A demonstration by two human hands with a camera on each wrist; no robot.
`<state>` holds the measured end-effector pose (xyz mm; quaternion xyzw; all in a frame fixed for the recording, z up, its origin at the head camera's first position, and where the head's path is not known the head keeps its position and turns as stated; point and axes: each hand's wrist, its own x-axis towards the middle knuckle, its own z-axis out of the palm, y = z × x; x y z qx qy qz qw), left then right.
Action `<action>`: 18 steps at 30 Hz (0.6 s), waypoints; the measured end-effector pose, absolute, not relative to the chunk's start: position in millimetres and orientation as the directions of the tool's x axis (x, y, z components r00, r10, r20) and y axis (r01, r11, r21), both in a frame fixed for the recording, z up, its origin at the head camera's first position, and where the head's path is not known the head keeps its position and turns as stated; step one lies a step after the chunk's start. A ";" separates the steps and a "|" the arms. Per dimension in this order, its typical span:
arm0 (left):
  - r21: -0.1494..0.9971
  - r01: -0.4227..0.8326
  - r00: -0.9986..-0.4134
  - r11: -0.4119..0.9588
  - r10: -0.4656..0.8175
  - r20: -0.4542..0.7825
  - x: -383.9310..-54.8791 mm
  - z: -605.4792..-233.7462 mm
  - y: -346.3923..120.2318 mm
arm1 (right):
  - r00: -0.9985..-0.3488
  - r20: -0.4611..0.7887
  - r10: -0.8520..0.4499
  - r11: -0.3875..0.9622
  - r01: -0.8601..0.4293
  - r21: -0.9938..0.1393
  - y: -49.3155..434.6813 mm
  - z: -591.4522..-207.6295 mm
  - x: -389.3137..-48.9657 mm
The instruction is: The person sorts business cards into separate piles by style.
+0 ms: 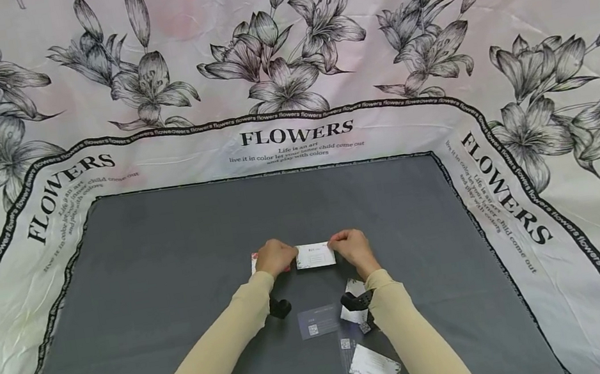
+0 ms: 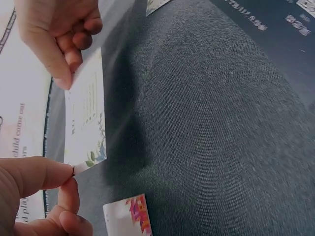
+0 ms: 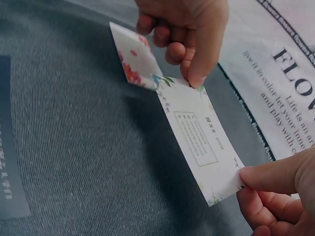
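Note:
A white business card (image 1: 315, 256) with printed text and leafy corners is held between both hands, a little above the grey cloth. My left hand (image 1: 277, 257) pinches one end of it between thumb and fingertip. At the opposite end my right hand (image 1: 352, 247) pinches a corner; the right wrist view shows the thumb on top of the card (image 3: 194, 135). Just beyond the left hand, a white card with red and orange flowers (image 3: 135, 56) lies on the cloth, partly covered by that hand in the head view.
Nearer the body lie a dark translucent card (image 1: 319, 322), another translucent card (image 1: 346, 351), a white card (image 1: 375, 368) and a further white card (image 1: 356, 315) partly hidden by the right wrist strap. A flower-printed border (image 1: 299, 142) frames the grey cloth (image 1: 180, 243).

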<state>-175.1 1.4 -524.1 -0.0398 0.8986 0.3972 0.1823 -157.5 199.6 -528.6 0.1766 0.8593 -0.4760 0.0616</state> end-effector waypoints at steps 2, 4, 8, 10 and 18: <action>0.658 -0.239 -0.922 0.714 0.045 -0.384 -178.3 -527.7 6.0 | -0.928 -0.273 0.256 0.504 0.369 -0.781 201.8 -531.9 -158.5; 0.623 -0.259 -0.914 0.738 0.021 -0.405 -181.1 -529.9 9.1 | -0.925 -0.278 0.259 0.513 0.376 -0.772 202.5 -534.9 -159.6; 0.582 -0.280 -0.905 0.763 -0.009 -0.424 -184.2 -531.4 11.9 | -0.924 -0.284 0.257 0.535 0.381 -0.754 201.2 -538.7 -161.2; 0.573 -0.280 -0.906 0.770 -0.016 -0.422 -184.8 -532.1 13.2 | -0.923 -0.287 0.258 0.544 0.384 -0.746 200.4 -539.7 -161.8; 0.534 -0.223 -0.932 0.816 -0.017 -0.363 -184.4 -533.7 19.7 | -0.907 -0.309 0.285 0.564 0.419 -0.712 201.8 -543.9 -164.0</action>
